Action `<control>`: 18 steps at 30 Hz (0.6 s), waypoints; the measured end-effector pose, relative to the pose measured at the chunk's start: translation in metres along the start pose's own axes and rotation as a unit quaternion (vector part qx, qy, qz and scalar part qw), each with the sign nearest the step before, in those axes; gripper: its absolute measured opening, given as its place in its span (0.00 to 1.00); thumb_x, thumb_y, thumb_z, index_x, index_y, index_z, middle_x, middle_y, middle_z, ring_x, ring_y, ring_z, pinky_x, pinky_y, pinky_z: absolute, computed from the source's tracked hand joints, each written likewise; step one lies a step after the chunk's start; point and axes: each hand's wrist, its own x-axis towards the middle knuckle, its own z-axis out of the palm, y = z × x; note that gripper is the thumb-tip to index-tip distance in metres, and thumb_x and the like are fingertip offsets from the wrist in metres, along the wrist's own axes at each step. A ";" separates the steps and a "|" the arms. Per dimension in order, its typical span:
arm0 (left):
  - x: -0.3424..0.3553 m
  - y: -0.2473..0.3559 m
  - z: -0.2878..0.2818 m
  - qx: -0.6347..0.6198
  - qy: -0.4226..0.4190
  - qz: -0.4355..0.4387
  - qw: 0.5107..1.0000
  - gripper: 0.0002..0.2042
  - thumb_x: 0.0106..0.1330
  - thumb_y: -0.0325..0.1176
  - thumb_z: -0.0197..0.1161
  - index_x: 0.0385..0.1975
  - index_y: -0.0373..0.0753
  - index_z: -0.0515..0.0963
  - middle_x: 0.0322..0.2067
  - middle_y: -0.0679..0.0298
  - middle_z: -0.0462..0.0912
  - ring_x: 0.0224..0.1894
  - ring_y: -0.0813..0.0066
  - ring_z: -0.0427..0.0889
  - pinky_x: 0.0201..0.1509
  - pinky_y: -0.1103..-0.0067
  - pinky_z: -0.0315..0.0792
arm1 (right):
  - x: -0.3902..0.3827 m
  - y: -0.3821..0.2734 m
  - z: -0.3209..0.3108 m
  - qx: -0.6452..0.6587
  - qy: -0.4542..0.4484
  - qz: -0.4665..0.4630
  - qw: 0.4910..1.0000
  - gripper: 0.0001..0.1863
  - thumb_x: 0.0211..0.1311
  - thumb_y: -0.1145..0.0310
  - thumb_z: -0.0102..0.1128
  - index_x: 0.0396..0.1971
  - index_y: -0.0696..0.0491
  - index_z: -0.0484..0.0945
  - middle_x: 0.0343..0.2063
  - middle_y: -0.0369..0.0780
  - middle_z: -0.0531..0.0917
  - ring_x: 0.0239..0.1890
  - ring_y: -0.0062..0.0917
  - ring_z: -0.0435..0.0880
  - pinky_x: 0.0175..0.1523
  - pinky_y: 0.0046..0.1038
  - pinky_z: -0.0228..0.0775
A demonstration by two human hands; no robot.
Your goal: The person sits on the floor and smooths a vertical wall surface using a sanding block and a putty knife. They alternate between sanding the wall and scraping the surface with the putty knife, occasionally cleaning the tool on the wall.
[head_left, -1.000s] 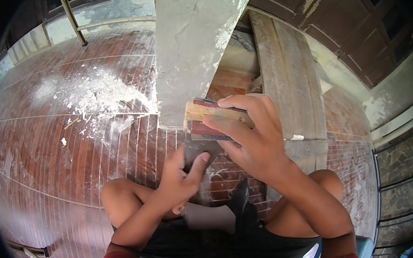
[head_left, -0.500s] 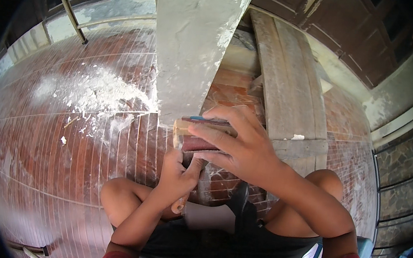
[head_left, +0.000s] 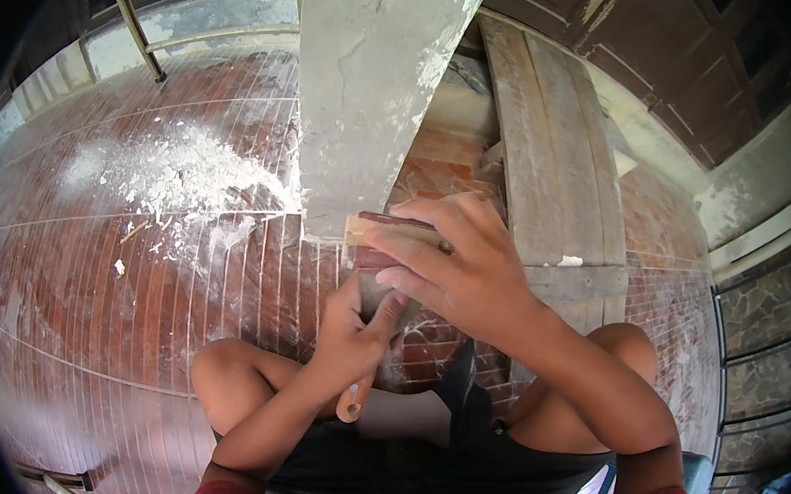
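My right hand (head_left: 465, 263) is closed over a sanding block, a pale wooden block with dark red sandpaper (head_left: 374, 261) wrapped round it. My left hand (head_left: 354, 329) grips a scraper by its wooden handle (head_left: 354, 401), whose holed end sticks out below the palm. The scraper's grey blade (head_left: 373, 292) points up under the block's near side, close against the sandpaper. Fingers hide most of the blade, so I cannot tell exactly where the two touch. Both hands are in front of my crossed legs, near the foot of a grey pillar (head_left: 357, 100).
White flakes and dust (head_left: 198, 171) lie heaped on the red tiled floor (head_left: 76, 302) left of the pillar. A wooden plank bench (head_left: 561, 158) stands to the right. A metal ladder-like frame (head_left: 133, 7) leans at the far left, and dark railings (head_left: 759, 425) run along the right.
My left hand has moved slightly up and right with the scraper, and more of its handle end shows. The block has shifted a little right and turned; a blue patch on it is now hidden.
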 end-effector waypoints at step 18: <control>-0.005 0.013 -0.009 -0.132 0.053 -0.050 0.989 0.07 0.73 0.30 0.57 0.42 0.34 0.72 0.25 0.64 0.80 0.16 0.83 0.75 0.17 0.85 0.67 | 0.004 -0.003 -0.004 0.007 0.022 0.021 1.000 0.19 0.49 0.65 0.73 0.44 0.49 0.85 0.43 0.40 0.79 0.41 0.34 0.79 0.45 0.32 0.71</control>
